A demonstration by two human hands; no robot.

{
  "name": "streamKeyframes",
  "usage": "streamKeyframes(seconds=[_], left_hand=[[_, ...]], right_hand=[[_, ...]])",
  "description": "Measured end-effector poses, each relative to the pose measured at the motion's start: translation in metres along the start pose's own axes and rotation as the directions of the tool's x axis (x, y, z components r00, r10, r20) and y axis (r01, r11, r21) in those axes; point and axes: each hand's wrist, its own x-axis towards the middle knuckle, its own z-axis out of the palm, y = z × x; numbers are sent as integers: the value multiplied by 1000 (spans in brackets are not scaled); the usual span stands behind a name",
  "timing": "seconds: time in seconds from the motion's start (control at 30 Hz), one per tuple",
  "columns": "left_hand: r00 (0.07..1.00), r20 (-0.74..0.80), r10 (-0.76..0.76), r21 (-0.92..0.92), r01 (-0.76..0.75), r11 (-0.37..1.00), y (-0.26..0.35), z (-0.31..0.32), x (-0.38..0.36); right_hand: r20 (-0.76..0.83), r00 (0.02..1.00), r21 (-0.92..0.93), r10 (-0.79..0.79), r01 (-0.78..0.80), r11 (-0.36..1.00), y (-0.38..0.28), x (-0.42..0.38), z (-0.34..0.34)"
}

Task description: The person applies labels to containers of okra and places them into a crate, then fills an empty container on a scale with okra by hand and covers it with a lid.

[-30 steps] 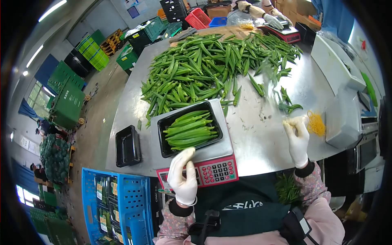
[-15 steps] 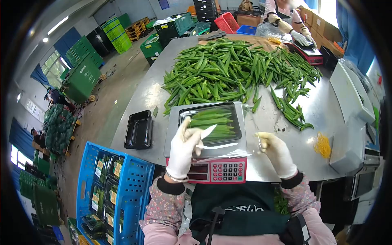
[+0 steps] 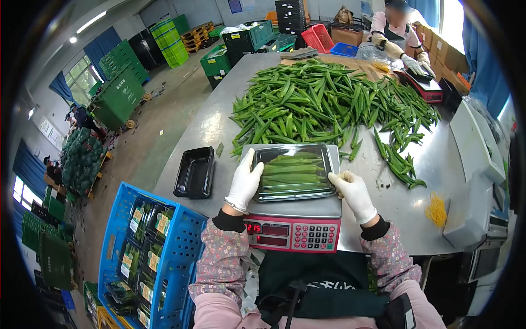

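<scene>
Okra [image 3: 292, 176], long and green, lies in a row inside a black oblong plastic tray [image 3: 297, 194], with clear, shiny plastic [image 3: 296, 157] over its top. The tray sits on the flat silver plate [image 3: 296, 208] of a red scale with a keypad [image 3: 292, 233], close to the near edge of the grey metal tabletop [image 3: 394, 219]. Small red numbers glow on the scale. Two hands in thin white gloves have the tray between them. The left hand [image 3: 244, 186] grips its left side, with the thumb by the rim. The right hand [image 3: 353, 193] pinches its right side with the thumb and bent fingers.

A second black plastic tray [image 3: 195, 172] rests by the tabletop's left edge. Behind the scale, a big messy heap of green pods [image 3: 307, 104] spreads toward the far edge, and some pods trail toward the right edge. A tangle of thin yellow bands [image 3: 436, 210] lies near the right edge. Past the near left corner, a blue plastic crate with holes [image 3: 188, 241] holds packs with paper labels [image 3: 148, 252]. By the far right corner, another person [image 3: 395, 36] has gloved hands at a second red scale [image 3: 432, 96].
</scene>
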Motion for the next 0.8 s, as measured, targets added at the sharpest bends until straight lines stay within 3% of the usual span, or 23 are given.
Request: streamKeyframes(seconds=[0.07, 0.13, 0.37, 0.43, 0.53, 0.63, 0.67, 0.7, 0.77, 0.8], left_hand=[[999, -15, -40, -152, 37, 988, 1, 3, -9], [997, -1, -74, -171, 72, 983, 10, 2, -12], [974, 99, -205, -303, 226, 926, 21, -7, 4], [986, 86, -142, -295, 161, 942, 8, -6, 11], [992, 97, -84, -354, 113, 928, 3, -2, 10], [998, -58, -2, -109, -5, 994, 2, 1, -15], [996, -88, 6, -6, -6, 1000, 13, 2, -33], [993, -114, 14, 99, -3, 995, 27, 3, -51], [993, -37, -108, 123, 112, 986, 61, 2, -78], [990, 14, -143, 165, 139, 976, 68, 0, -81]], right_hand=[[-40, 999, -28, -28, 27, 999, 2, 0, 3], [-100, 977, -36, -189, 186, 982, -3, 2, 8], [-111, 962, -250, -251, 218, 943, -6, 17, 12], [-134, 929, -325, -344, 286, 901, -3, 18, 14], [-130, 925, -448, -357, 267, 853, -4, 19, 15], [-85, 935, -323, -344, 301, 897, 2, 27, 7], [-40, 911, -218, -410, 393, 893, 14, 40, 0], [62, 948, -146, -312, 317, 937, 0, 41, -11], [174, 978, -101, -114, 133, 986, 0, 58, -33], [167, 977, -212, -129, 164, 963, -9, 59, -37]])
